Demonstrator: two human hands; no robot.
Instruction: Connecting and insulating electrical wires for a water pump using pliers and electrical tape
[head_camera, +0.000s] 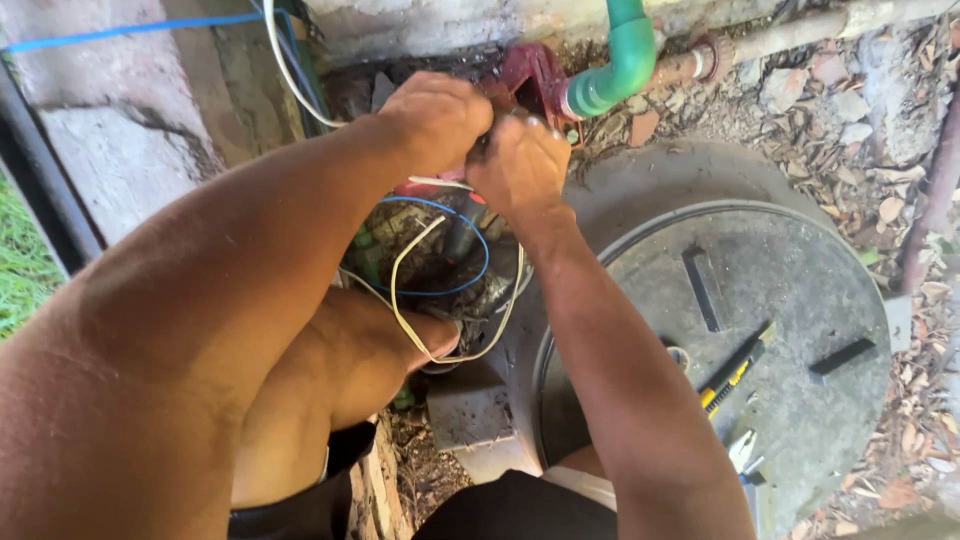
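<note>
Up at 12 o'clock, left hand (435, 120) and right hand (520, 165) are both closed on the white wire (440, 184), just beside the red pump (535, 75). I judge a splice underway; next needs fine twisting.

— What carries the tools? 
— A round concrete cover (800, 300), below and right of the hands, bearing a yellow-black utility knife (735, 367) and pliers (742, 450).
— Around it? 
— Dry leaves (850, 110) on bare ground.
</note>
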